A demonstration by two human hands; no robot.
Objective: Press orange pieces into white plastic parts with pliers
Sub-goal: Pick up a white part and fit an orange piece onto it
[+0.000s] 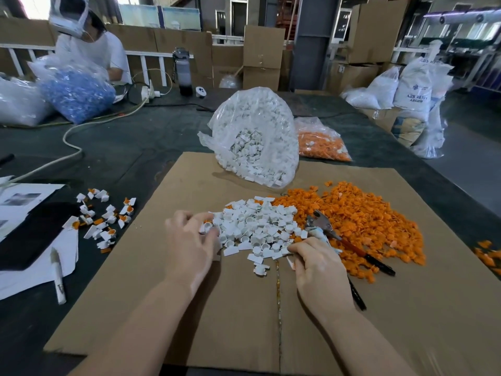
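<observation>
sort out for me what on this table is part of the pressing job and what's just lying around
Job: white parts pile, orange pieces pile, pliers, left hand pinching a white part, right hand on the pliers, finished pieces.

Lying about: bag of blue parts, water bottle, papers, marker.

Two hands [189, 245], one pliers [349, 244]
</observation>
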